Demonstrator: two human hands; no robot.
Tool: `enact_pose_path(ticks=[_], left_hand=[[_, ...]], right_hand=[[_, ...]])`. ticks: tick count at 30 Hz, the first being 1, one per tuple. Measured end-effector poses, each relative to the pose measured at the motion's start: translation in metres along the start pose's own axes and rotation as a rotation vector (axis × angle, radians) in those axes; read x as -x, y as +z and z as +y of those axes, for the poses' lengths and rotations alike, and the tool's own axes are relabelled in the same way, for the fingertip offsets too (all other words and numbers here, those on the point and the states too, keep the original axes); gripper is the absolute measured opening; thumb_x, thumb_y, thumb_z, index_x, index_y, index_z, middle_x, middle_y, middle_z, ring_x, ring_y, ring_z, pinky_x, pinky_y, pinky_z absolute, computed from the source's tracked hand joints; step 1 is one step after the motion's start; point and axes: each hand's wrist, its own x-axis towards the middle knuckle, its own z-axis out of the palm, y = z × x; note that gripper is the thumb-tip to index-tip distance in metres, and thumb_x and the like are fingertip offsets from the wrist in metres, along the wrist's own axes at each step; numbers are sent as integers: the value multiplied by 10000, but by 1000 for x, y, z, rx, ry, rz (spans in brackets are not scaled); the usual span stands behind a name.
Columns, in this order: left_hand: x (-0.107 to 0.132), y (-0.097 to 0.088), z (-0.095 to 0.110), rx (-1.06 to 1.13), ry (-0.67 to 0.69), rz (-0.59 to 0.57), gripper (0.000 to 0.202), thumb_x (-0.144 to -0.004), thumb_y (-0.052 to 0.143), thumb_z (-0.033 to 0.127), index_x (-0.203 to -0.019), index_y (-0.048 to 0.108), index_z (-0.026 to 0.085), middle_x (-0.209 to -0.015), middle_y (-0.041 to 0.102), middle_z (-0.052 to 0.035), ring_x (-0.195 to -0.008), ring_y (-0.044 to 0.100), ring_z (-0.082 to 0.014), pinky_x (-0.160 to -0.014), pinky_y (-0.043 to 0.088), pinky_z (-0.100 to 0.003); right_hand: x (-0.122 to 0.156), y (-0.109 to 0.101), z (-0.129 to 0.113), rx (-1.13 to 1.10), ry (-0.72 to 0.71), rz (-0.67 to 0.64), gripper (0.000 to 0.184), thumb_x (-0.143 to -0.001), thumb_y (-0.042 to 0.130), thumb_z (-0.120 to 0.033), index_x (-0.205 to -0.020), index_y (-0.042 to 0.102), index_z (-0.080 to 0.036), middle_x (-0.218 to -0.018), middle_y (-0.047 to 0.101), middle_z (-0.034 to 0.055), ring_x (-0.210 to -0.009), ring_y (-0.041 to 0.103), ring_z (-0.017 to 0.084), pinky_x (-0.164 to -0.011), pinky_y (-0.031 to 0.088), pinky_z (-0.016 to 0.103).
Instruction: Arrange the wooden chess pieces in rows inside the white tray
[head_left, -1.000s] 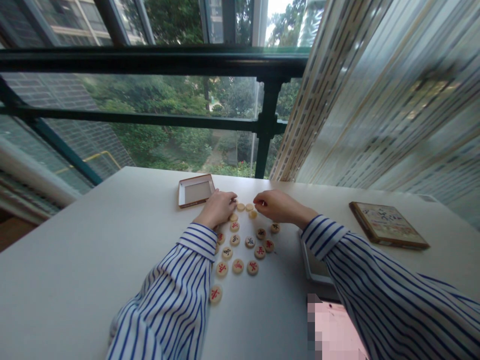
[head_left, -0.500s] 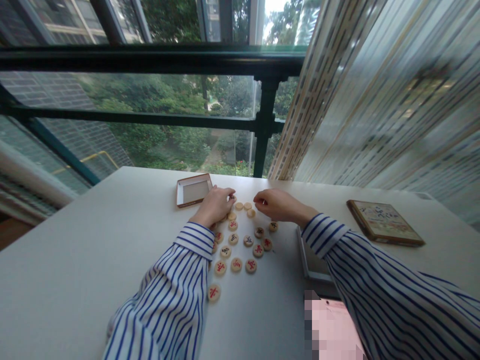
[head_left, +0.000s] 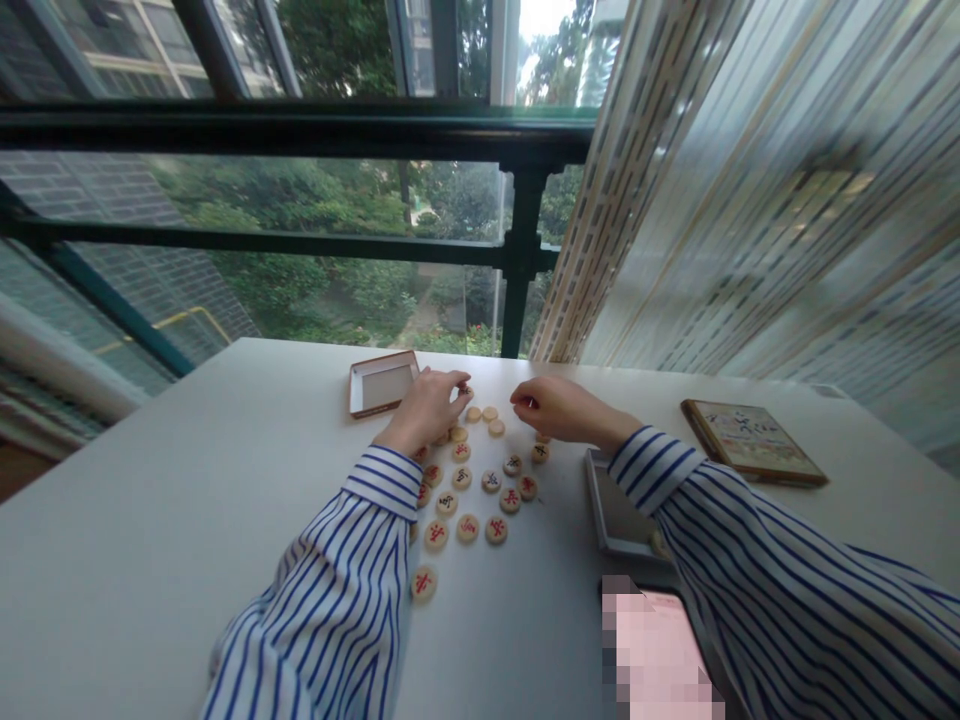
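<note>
My left hand (head_left: 427, 408) pinches a Chinese chess piece (head_left: 466, 391) between thumb and fingers, at the far end of the scattered pieces. My right hand (head_left: 562, 408) hovers to the right of it with its fingers curled together. Whether anything is in those fingers is hidden. Between the hands lie plain pale pieces, one of them a round disc (head_left: 490, 414) with no mark showing. Nearer to me, several round pieces show red or black characters, such as a red-marked piece (head_left: 496, 530) and a black-marked piece (head_left: 447, 503). My left hand and sleeve cover some pieces.
An open shallow box half (head_left: 352, 392) lies beyond my left hand. Partly under my right forearm is a second tray (head_left: 595, 510) with a piece in it. A flat decorated box (head_left: 757, 440) lies at right, a pink-screened phone (head_left: 660, 650) in front. Window railing borders the table.
My right hand has drawn slightly right, away from the plain pieces. My left hand still pinches its piece, now a little farther from them. The camera view has shifted slightly.
</note>
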Motion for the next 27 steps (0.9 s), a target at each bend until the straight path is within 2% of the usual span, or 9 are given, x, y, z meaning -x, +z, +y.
enact_pose_path(ticks=[5, 13, 23, 27], left_hand=[[0, -4, 5, -2, 1, -17, 304, -806, 461, 294, -1055, 587, 175, -954, 663, -51, -903, 564, -199, -915, 366, -353], [0, -5, 7, 18, 52, 8, 297, -813, 458, 306, -1055, 579, 182, -944, 665, -32, -891, 578, -173, -1009, 261, -367], [3, -15, 20, 37, 75, 34, 304, -810, 469, 316, -1061, 576, 181, -971, 659, -39, -916, 569, -176, -962, 330, -346], [5, -16, 27, 45, 77, 42, 307, -808, 474, 320, -1059, 578, 177, -971, 660, -44, -911, 575, -177, -985, 307, -360]], right_hand=[[5, -4, 0, 12, 13, -15, 260, -793, 422, -255, -870, 656, -172, -831, 675, 56, -703, 576, 140, -601, 355, 218], [13, -12, 1, -19, 15, 2, 252, -783, 423, -242, -834, 656, -159, -823, 675, 64, -674, 566, 130, -574, 348, 207], [29, -18, 10, -13, 34, 52, 256, -782, 427, -224, -866, 664, -173, -849, 675, 55, -751, 584, 142, -659, 365, 209], [37, -25, 12, -5, 54, 63, 252, -785, 435, -226, -872, 667, -179, -856, 675, 51, -757, 586, 147, -664, 370, 211]])
